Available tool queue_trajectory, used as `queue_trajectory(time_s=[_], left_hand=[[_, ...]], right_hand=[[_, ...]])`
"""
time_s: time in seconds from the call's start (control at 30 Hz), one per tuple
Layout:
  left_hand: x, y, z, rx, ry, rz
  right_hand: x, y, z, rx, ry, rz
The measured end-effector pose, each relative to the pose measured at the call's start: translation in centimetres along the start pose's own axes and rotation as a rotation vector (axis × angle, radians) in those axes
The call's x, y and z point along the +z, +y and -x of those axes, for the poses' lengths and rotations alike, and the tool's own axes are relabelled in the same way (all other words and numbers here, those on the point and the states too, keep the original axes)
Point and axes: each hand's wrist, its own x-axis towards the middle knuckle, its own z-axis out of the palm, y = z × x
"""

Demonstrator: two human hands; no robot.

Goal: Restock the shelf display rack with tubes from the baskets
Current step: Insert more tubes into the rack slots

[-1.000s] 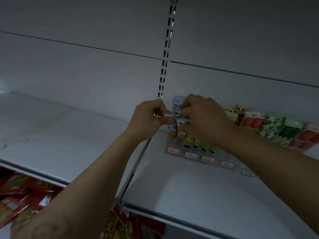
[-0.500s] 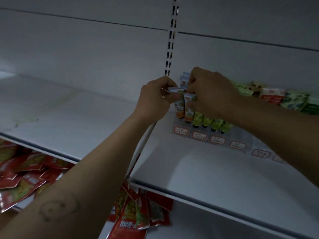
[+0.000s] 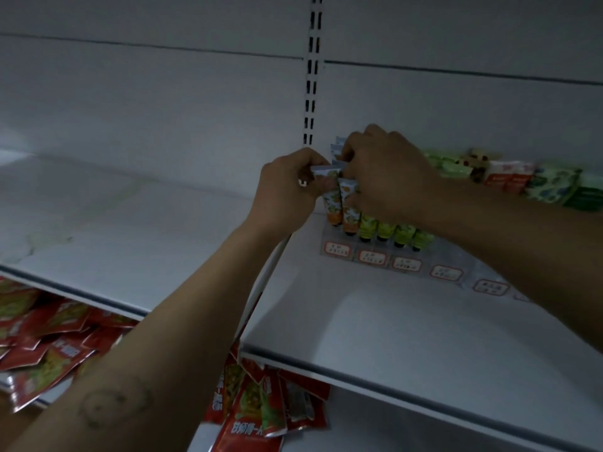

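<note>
A clear display rack [image 3: 404, 261] with red-framed labels stands on the white shelf against the back wall. Two orange tubes [image 3: 348, 207] stand cap-down at its left end, with several green tubes [image 3: 388, 230] beside them. My left hand [image 3: 288, 192] pinches the flat top of the leftmost orange tube. My right hand [image 3: 385, 177] curls over the tubes from the right, fingers round the second orange tube. More tubes [image 3: 551, 185] in green, red and white fill the rack's back rows to the right. No basket is in view.
The white shelf [image 3: 391, 337] spreads in front of the rack; another shelf board [image 3: 114, 230] lies to the left. A slotted upright [image 3: 314, 70] runs up the back wall. Red snack packets [image 3: 257, 409] sit on the lower shelf below.
The view has tilted slightly downward, showing more of the lower shelf. Both hands stay on the orange tubes at the rack's left end.
</note>
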Motion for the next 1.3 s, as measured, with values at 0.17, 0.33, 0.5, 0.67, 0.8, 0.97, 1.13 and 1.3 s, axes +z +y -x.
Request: queue_trajectory(time_s=[0.17, 0.33, 0.5, 0.67, 0.8, 0.97, 1.13, 1.3], left_hand=[[0.3, 0.1, -0.7, 0.032, 0.014, -0.109], [0.3, 0.5, -1.2, 0.108, -0.015, -0.241], [0.8, 0.3, -1.2, 0.120, -0.034, -0.280], [0.9, 0.1, -1.0, 0.073, -0.059, -0.260], [0.3, 1.1, -0.7, -0.016, -0.086, -0.286], [-1.1, 3.0, 1.9, -0.120, -0.302, -0.383], [-3.7, 8.4, 5.3, 0.007, -0.290, -0.621], [-4.0, 13.2, 11.7, 0.057, -0.484, -0.745]], right_hand=[[0.4, 0.2, 1.5, 0.005, 0.097, 0.009], [0.2, 1.3, 2.6, 0.083, 0.177, -0.212], [1.6, 2.1, 2.8, -0.009, 0.164, -0.213], [1.3, 2.0, 2.7, 0.011, 0.137, -0.214], [0.4, 0.9, 3.9, 0.090, 0.116, -0.211], [-2.2, -0.8, 8.5, 0.244, 0.043, -0.279], [-4.9, -2.2, 13.7, 0.285, 0.050, -0.365], [-6.3, -4.7, 18.4, 0.326, -0.039, -0.434]])
